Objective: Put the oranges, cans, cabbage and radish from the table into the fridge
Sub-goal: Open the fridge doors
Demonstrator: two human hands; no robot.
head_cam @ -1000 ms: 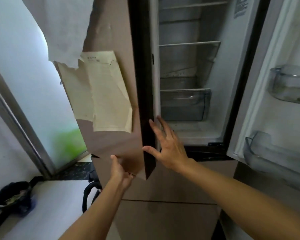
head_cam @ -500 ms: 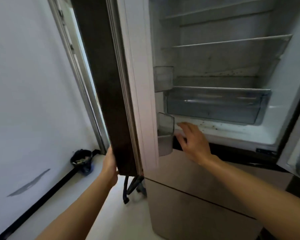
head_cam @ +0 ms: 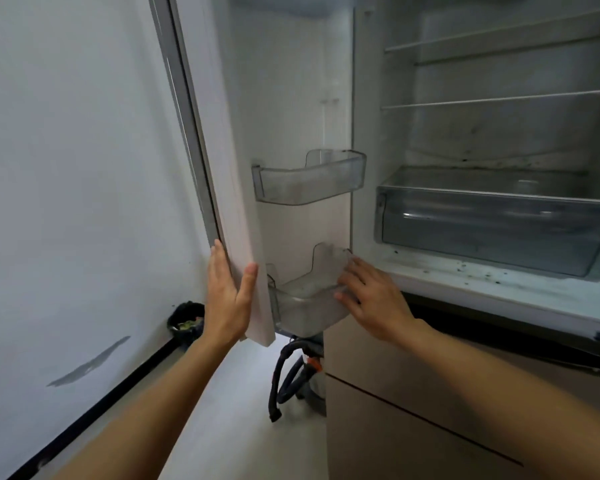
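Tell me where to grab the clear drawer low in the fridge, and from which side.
Grip the top front lip of the clear drawer, near its middle, coming from the front. That lip spans the full width facing the open doorway; its sides sit close to the fridge walls, so only the front looks reachable.

One left hand (head_cam: 226, 299), one right hand (head_cam: 373, 299), one fridge door (head_cam: 291, 98), two door bins (head_cam: 309, 183) (head_cam: 303, 306), two shelves (head_cam: 499, 98) (head_cam: 499, 34), one drawer (head_cam: 492, 230).

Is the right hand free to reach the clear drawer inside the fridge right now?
Probably yes: the right hand lies open, the fridge door is open, and nothing stands before the drawer.
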